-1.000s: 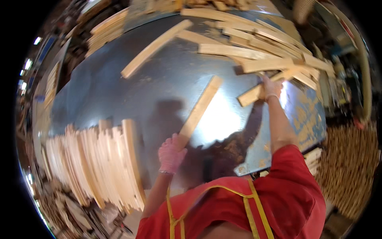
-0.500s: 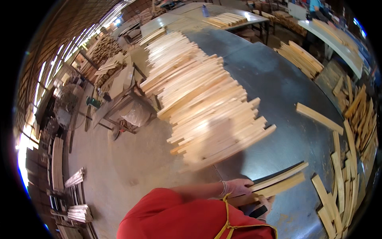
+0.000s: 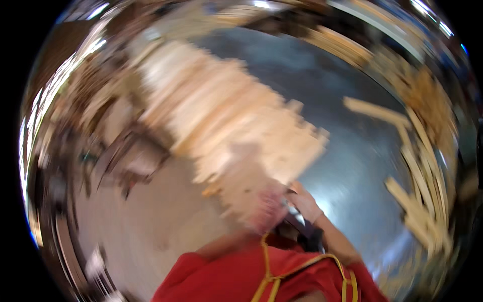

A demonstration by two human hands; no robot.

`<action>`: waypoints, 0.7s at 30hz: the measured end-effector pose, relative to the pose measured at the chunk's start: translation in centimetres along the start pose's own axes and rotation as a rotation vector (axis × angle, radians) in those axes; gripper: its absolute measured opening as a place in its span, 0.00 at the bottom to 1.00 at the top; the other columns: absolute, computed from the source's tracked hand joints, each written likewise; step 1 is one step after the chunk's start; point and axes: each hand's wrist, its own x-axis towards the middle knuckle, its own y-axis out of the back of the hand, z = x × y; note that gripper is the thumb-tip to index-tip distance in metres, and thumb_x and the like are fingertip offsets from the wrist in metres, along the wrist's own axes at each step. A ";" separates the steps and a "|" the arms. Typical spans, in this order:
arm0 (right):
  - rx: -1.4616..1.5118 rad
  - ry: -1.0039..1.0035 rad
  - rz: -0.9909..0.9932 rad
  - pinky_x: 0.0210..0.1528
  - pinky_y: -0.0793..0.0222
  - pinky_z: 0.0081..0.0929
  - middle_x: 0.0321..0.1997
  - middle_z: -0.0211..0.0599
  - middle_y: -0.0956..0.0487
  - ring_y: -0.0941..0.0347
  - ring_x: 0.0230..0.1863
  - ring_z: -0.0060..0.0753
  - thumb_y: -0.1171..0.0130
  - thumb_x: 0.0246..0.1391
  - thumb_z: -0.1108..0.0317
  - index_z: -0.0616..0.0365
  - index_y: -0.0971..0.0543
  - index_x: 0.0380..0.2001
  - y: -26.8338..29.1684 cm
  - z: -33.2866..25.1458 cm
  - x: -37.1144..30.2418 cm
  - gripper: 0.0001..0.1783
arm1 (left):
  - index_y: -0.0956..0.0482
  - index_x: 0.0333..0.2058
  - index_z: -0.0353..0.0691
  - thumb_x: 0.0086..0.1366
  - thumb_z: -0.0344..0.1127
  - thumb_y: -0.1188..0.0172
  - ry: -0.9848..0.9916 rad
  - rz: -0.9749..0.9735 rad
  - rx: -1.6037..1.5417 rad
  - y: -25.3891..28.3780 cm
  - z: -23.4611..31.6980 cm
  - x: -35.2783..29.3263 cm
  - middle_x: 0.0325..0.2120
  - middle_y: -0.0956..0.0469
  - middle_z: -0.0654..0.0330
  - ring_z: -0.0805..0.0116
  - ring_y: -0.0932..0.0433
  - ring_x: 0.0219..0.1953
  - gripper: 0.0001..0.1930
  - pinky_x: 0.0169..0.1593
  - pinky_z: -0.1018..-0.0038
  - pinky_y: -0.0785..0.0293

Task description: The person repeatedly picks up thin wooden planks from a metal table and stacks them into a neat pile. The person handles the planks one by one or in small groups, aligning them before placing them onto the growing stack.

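Observation:
A long row of pale wooden strips (image 3: 241,121) lies side by side across the metal table (image 3: 347,171). My left hand (image 3: 266,209), in a pinkish glove, is at the near end of the row, over the shaded strips. Motion smears its fingers. Close beside it, at the strips' right ends, is my right hand (image 3: 304,201). Its fingers point toward the row, but blur hides whether they grip a strip. A dark item (image 3: 304,229) shows by my right wrist; its kind is unclear.
Loose wooden strips (image 3: 417,171) lie along the table's right side, one angled strip (image 3: 375,109) farther in. More stacked strips (image 3: 339,45) are at the far right. A smaller table (image 3: 133,151) stands left, beyond the concrete floor (image 3: 146,231).
The view has swung and blurred. Both hands have moved from the right of the row to its near end. The two strips held out to the right are no longer distinguishable.

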 end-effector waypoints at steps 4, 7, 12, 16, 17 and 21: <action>-0.102 0.123 0.436 0.52 0.27 0.43 0.43 0.50 0.21 0.27 0.43 0.53 0.41 0.65 0.51 0.60 0.24 0.59 10.9 4.7 -6.7 0.27 | 0.29 0.67 0.38 0.57 0.38 0.28 -0.053 -0.015 0.030 1.0 2.2 1.5 0.65 0.27 0.45 0.40 0.27 0.65 0.39 0.66 0.51 0.28; -0.206 -0.072 1.115 0.61 0.27 0.50 0.53 0.61 0.18 0.24 0.59 0.65 0.40 0.59 0.54 0.59 0.21 0.54 22.8 8.6 -16.0 0.25 | 0.31 0.70 0.38 0.55 0.38 0.26 -0.143 -0.036 0.105 -2.2 3.4 2.1 0.67 0.29 0.43 0.39 0.29 0.68 0.43 0.69 0.50 0.30; 0.107 -0.325 2.053 0.55 0.22 0.45 0.49 0.56 0.13 0.17 0.53 0.58 0.32 0.57 0.60 0.70 0.21 0.54 38.5 16.0 -31.9 0.28 | 0.28 0.68 0.40 0.56 0.42 0.26 -0.306 -0.275 0.127 -7.8 8.8 6.2 0.67 0.29 0.46 0.40 0.30 0.68 0.41 0.67 0.48 0.31; 1.128 0.200 2.011 0.42 0.22 0.32 0.43 0.43 0.17 0.18 0.41 0.36 0.36 0.63 0.59 0.61 0.19 0.47 44.3 22.0 -32.9 0.17 | 0.28 0.68 0.39 0.57 0.42 0.25 -0.427 -0.444 0.064 -10.5 14.9 10.3 0.67 0.29 0.46 0.41 0.30 0.68 0.41 0.68 0.49 0.31; 1.065 0.214 1.925 0.37 0.23 0.29 0.39 0.39 0.19 0.20 0.37 0.32 0.35 0.63 0.61 0.59 0.19 0.43 43.4 23.2 -32.1 0.13 | 0.29 0.68 0.39 0.57 0.43 0.25 -0.432 -0.466 0.041 -10.8 16.8 11.5 0.67 0.29 0.47 0.42 0.30 0.69 0.41 0.68 0.49 0.32; 0.683 -0.120 1.261 0.36 0.24 0.29 0.35 0.32 0.22 0.25 0.33 0.28 0.36 0.65 0.66 0.56 0.20 0.37 31.4 18.8 -27.2 0.06 | 0.31 0.70 0.39 0.59 0.47 0.26 -0.527 -0.391 0.065 -13.4 21.6 13.8 0.68 0.30 0.48 0.44 0.32 0.70 0.42 0.71 0.48 0.36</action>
